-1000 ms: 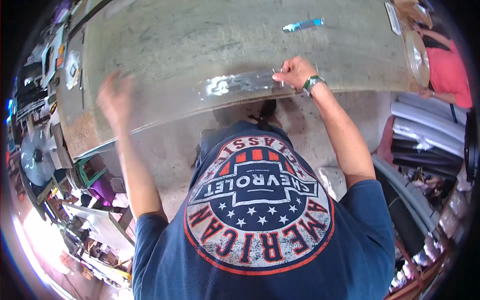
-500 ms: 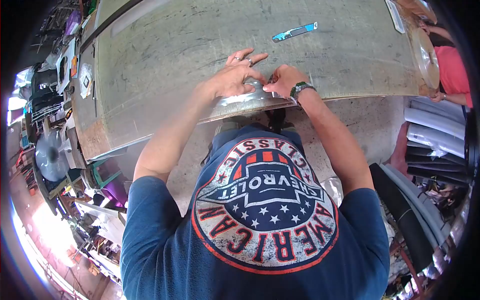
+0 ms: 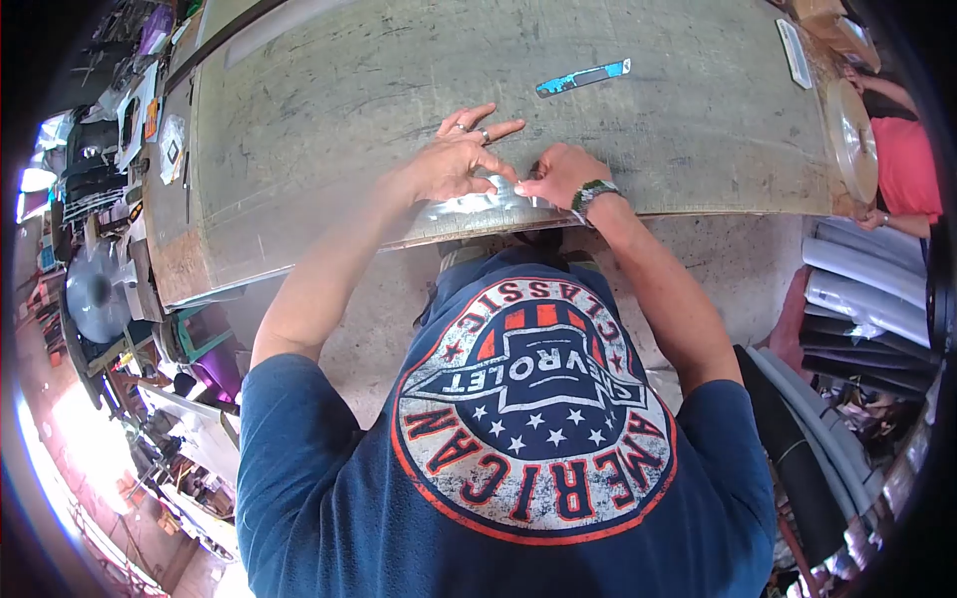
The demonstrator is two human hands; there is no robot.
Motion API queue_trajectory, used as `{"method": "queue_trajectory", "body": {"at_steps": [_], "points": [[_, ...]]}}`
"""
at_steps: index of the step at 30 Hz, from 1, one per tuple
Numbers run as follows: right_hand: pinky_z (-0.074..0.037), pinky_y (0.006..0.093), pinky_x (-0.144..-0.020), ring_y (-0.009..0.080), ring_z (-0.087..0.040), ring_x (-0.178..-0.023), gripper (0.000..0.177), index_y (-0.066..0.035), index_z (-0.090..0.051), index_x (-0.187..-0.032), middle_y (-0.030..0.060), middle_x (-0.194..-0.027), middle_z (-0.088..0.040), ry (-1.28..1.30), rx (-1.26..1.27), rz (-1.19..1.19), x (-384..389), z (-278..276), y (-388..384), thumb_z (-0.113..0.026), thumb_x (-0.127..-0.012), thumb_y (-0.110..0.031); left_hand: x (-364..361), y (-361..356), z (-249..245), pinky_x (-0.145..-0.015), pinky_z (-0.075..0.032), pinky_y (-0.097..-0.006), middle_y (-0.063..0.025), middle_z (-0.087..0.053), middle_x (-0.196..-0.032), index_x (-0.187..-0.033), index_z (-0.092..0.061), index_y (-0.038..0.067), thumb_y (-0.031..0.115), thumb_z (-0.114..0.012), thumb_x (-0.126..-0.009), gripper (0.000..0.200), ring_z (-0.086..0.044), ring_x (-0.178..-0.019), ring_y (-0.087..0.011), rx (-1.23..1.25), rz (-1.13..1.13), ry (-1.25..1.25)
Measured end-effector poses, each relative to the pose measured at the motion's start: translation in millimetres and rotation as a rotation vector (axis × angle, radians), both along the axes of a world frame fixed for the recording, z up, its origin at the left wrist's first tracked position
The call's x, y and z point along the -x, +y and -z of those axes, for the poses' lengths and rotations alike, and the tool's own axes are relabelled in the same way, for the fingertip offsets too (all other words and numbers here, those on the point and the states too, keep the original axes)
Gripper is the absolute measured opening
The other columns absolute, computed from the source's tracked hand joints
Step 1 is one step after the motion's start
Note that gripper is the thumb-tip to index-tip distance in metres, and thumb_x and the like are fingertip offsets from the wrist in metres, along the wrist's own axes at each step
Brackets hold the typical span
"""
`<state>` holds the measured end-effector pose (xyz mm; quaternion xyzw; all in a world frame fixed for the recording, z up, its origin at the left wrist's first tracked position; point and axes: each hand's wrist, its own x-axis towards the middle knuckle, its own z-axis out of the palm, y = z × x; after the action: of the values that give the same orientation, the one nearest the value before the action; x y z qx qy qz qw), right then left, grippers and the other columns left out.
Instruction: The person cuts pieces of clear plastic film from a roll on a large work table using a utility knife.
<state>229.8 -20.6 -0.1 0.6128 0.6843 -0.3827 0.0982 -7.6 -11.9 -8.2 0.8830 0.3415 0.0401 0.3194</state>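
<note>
At the near edge of the worktable (image 3: 329,120), my left hand (image 3: 454,164) has its thumb and index finger drawn together at a shiny clear plastic piece (image 3: 474,203). Its other fingers, two with rings, are spread above the table. My right hand (image 3: 570,177), with a beaded bracelet (image 3: 595,196) on the wrist, is closed right beside it, fingertips pinching at the plastic's right side. Something small and dark shows by its knuckles, too hidden to name. A flat blue and black tool (image 3: 583,78), which looks like a utility knife, lies beyond both hands.
At the right end, a person in a red top (image 3: 905,169) has hands by a clear roll (image 3: 850,140) on the table. Wrapped rolls (image 3: 867,299) are stacked below right. A fan (image 3: 98,294) and cluttered shelves stand left. A pale bar (image 3: 794,55) lies top right.
Both hands stay close together at the plastic, with only slight finger shifts. The view has tilted a little, so the table edge sits lower on the right.
</note>
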Motion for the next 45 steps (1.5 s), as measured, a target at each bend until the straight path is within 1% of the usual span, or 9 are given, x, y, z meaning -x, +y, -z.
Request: {"method": "queue_trajectory", "body": {"at_steps": [7, 14, 21, 24, 30, 34, 38, 39, 45], "points": [[-0.053, 0.0430, -0.069, 0.0314, -0.070, -0.074, 0.046, -0.003, -0.071, -0.081, 0.0166, -0.080, -0.073, 0.213, 0.129, -0.107, -131, 3, 25, -0.082, -0.082, -0.047, 3, -4, 1, -0.127, -0.015, -0.0593, 0.0054, -0.034, -0.169, -0.117, -0.079, 0.034, 0.027, -0.083, -0.077, 0.041, -0.017, -0.158, -0.0365, -0.037, -0.014, -0.024], [-0.051, 0.0465, -0.099, 0.0357, -0.060, -0.117, 0.034, -0.011, -0.062, -0.134, 0.0121, -0.134, -0.061, 0.284, -0.993, -0.303, -113, 4, 92, -0.060, -0.101, -0.019, 3, -4, 1, -0.128, -0.018, -0.0583, 0.0056, -0.034, -0.168, -0.117, -0.079, 0.034, 0.032, -0.080, -0.081, 0.036, -0.016, -0.158, -0.0360, -0.060, -0.023, 0.035], [-0.054, 0.0519, -0.084, 0.0393, -0.064, -0.100, 0.023, -0.015, -0.063, -0.118, 0.0110, -0.123, -0.062, 0.231, -0.649, -0.283, -91, 27, 108, -0.062, -0.096, -0.007, 4, -7, 2, -0.127, -0.021, -0.0563, 0.0053, -0.032, -0.169, -0.119, -0.078, 0.034, 0.031, -0.080, -0.081, 0.038, -0.019, -0.158, -0.0375, -0.094, -0.012, 0.026], [-0.053, 0.0449, -0.077, 0.0308, -0.067, -0.088, 0.023, -0.012, -0.063, -0.116, 0.0100, -0.109, -0.067, 0.173, -0.605, -0.344, -102, 21, 115, -0.070, -0.094, -0.014, 6, -5, 2, -0.127, -0.022, -0.0570, 0.0044, -0.033, -0.169, -0.120, -0.077, 0.034, 0.031, -0.080, -0.081, 0.040, -0.019, -0.157, -0.0386, -0.096, 0.000, 0.001], [-0.046, 0.0274, -0.066, 0.0088, -0.056, -0.075, 0.035, -0.004, -0.066, -0.101, -0.0011, -0.085, -0.065, 0.683, -0.463, 0.317, -95, -21, 66, -0.079, -0.092, -0.035, 10, -5, 10, -0.126, -0.022, -0.0583, 0.0035, -0.034, -0.168, -0.120, -0.077, 0.035, 0.033, -0.079, -0.084, 0.036, -0.020, -0.157, -0.0399, -0.144, 0.010, -0.022], [-0.047, 0.0247, -0.062, 0.0092, -0.061, -0.070, 0.046, -0.005, -0.072, -0.111, 0.0007, -0.092, -0.070, 0.679, -0.459, 0.598, -103, 15, 44, -0.061, -0.103, -0.048, 11, -5, 14, -0.126, -0.022, -0.0580, 0.0036, -0.034, -0.168, -0.121, -0.076, 0.037, 0.031, -0.080, -0.084, 0.038, -0.020, -0.157, -0.0393, -0.150, 0.014, -0.033], [-0.050, 0.0262, -0.065, 0.0115, -0.064, -0.068, 0.055, 0.001, -0.073, -0.108, 0.0068, -0.083, -0.075, 0.313, -0.340, 0.770, -104, 8, 15, -0.053, -0.106, -0.050, 11, -5, 18, -0.127, -0.021, -0.0574, 0.0038, -0.033, -0.169, -0.121, -0.075, 0.039, 0.029, -0.082, -0.082, 0.041, -0.021, -0.157, -0.0389, -0.158, 0.008, -0.041], [-0.051, 0.0282, -0.065, 0.0123, -0.064, -0.063, 0.061, 0.000, -0.077, -0.100, 0.0056, -0.073, -0.072, 0.429, -0.399, 0.798, -94, -4, -3, -0.052, -0.105, -0.056, 11, -6, 19, -0.127, -0.020, -0.0573, 0.0038, -0.033, -0.169, -0.121, -0.075, 0.039, 0.028, -0.083, -0.082, 0.041, -0.021, -0.157, -0.0388, -0.156, 0.006, -0.045], [-0.051, 0.0293, -0.067, 0.0143, -0.065, -0.070, 0.033, 0.002, -0.073, -0.094, 0.0090, -0.082, -0.072, 0.752, -0.448, 0.529, -6, -34, -132, -0.057, -0.107, -0.023, 11, -5, 18, -0.128, -0.018, -0.0570, 0.0028, -0.033, -0.169, -0.123, -0.075, 0.039, 0.027, -0.083, -0.082, 0.043, -0.019, -0.157, -0.0388, -0.138, 0.003, -0.025]]}}
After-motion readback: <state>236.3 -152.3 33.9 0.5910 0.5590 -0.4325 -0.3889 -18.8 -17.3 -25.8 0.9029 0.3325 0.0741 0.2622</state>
